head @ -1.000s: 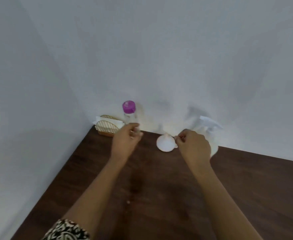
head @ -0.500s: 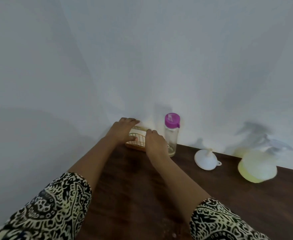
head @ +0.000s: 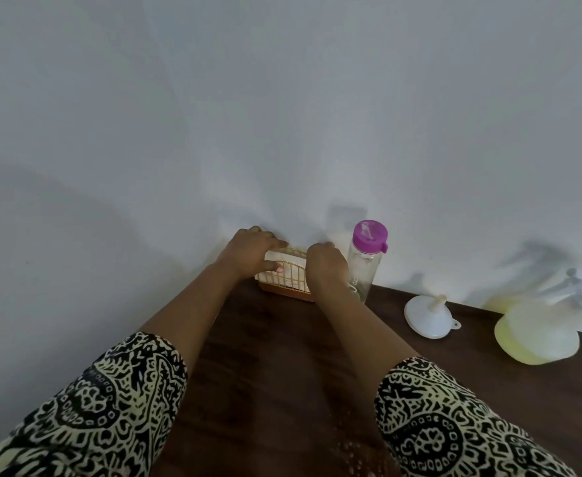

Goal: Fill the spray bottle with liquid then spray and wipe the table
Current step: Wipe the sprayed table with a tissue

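Gold wire holder (head: 284, 277), arched front on a brown base, stuffed with white paper napkins (head: 275, 257). Both hands are on it.

Left hand (head: 251, 251): grips the holder's left end. Fingers curl over the top edge toward the white wall (head: 282, 115) and the thumb presses the front wires.

Right hand (head: 324, 266): sits at the holder's right end with its knuckles up. The fingers curl down behind the back of the hand. Cannot tell whether they pinch a napkin, the wire, or nothing.

Both forearms are bare. Sleeves (head: 110, 407) in a black-and-cream print run to the near edge of the view.

The holder stands on a dark brown wooden table (head: 275, 356), at its far edge, touching or nearly touching the wall.

Just right of the holder is a tall clear bottle with a magenta cap (head: 367, 259), upright and partly behind the right wrist.

Further right of the holder, apart from that bottle, is a white plastic funnel (head: 427, 316), wide mouth down on the table and spout up.

Farthest right of the holder, beyond the funnel, is a round-bellied translucent spray bottle (head: 537, 333). It holds pale yellow liquid and has a white trigger head. It is blurred, near the wall, and neither hand touches it.
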